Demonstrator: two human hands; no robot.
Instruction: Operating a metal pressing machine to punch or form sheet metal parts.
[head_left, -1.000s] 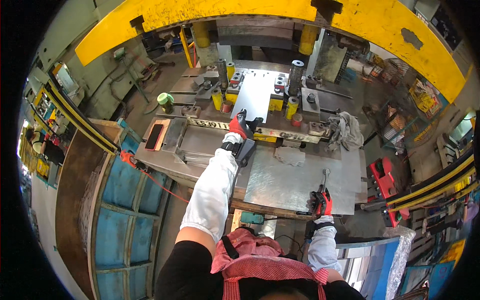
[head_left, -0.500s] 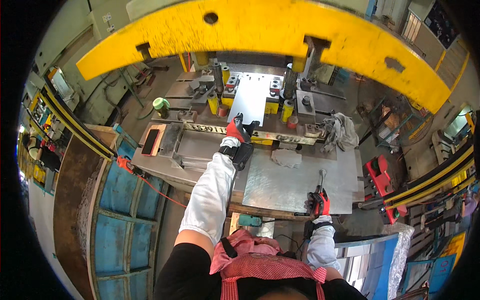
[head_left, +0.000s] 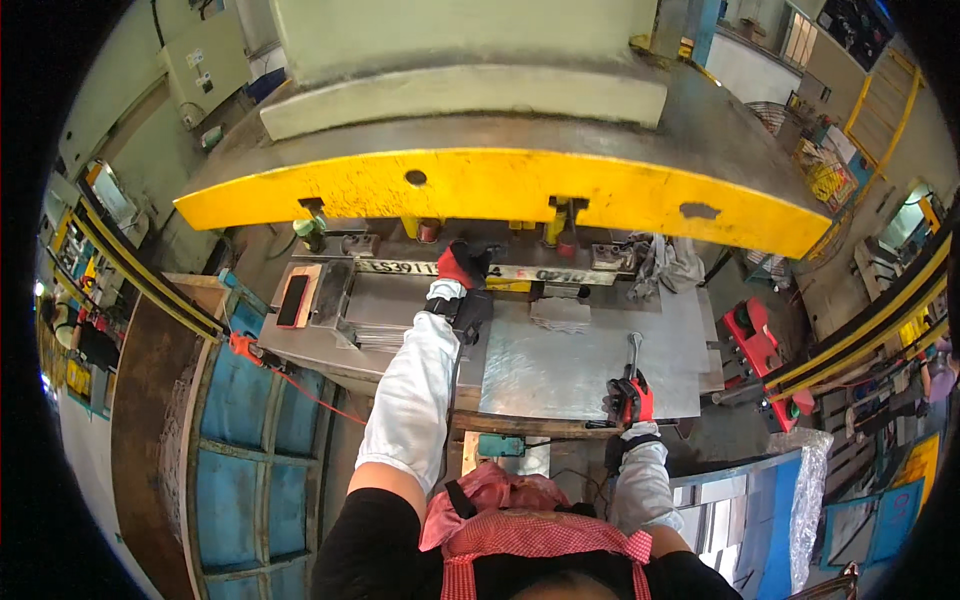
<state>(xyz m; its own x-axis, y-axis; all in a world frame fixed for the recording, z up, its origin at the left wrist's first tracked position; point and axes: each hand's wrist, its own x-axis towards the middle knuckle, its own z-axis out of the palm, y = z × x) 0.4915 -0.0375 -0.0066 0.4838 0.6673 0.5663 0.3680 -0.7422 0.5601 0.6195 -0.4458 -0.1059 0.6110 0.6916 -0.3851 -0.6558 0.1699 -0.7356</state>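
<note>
My left hand [head_left: 463, 266], in a red and black glove, is at the front edge of the press die, just beneath the yellow-fronted press ram [head_left: 480, 180]. Its fingertips are partly hidden, so whether they grip anything does not show. The ram covers most of the die and any sheet on it. Over the bare metal plate [head_left: 540, 375] at front right, my right hand [head_left: 630, 400], gloved alike, is closed round a silver wrench [head_left: 635, 348] whose head points away from me.
Left of my left hand lie stacked metal sheets [head_left: 390, 305] and a phone [head_left: 294, 300]. A small sheet pile [head_left: 562, 314] and a grey rag [head_left: 668, 268] are to the right. A red control stand [head_left: 755, 335] is beyond the table's right side; a blue bin [head_left: 230, 450] stands left.
The yellow ram has come down over the die and hides the bright sheet lying there. My left hand has drawn in its fingers near the die's front edge. My right hand keeps the wrench.
</note>
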